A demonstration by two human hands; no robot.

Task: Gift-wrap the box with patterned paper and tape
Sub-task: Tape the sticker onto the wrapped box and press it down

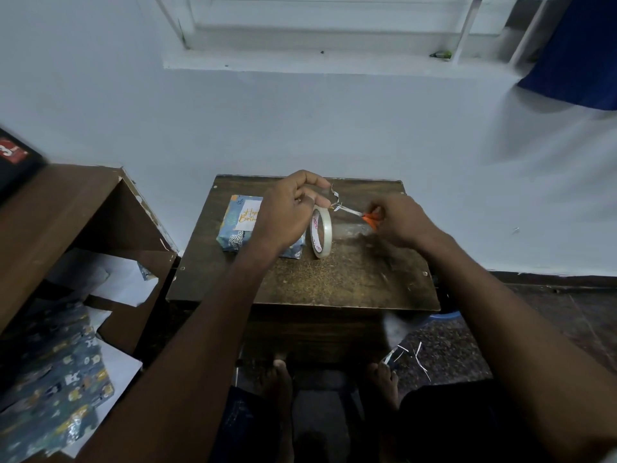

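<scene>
Step in hand, by judgement: cutting a length of tape for a wrap that looks nearly done.

Left hand (289, 208): at 12 o'clock of table centre, fingers pinching the free tape end (335, 194), lifted above the roll.
Tape roll (321, 232): clear, on edge, touching or just beside the parcel's right side.
Right hand (402, 220): at 1 o'clock, fingers curled round the orange handles of scissors (359, 213); blades pointing left at the drawn strip. Blade gap too small to tell.
Gift box (241, 225): at 11 o'clock on the table, already covered in blue patterned paper, white birthday label on top; part hidden behind the left wrist.
Next move, by judgement: strip kept taut, blades closed across it, cut piece carried to a loose seam.

Table (350, 279): small, dark wood, worn top.
Shelf unit (83, 212): brown, at 9 o'clock; spare patterned paper (56, 389) and white offcuts at 8 o'clock.
Wall (334, 121): pale blue, window ledge at 12 o'clock, blue cloth (577, 51) at 2 o'clock.
Floor: dark, thin paper slivers (414, 357) at 5 o'clock.
</scene>
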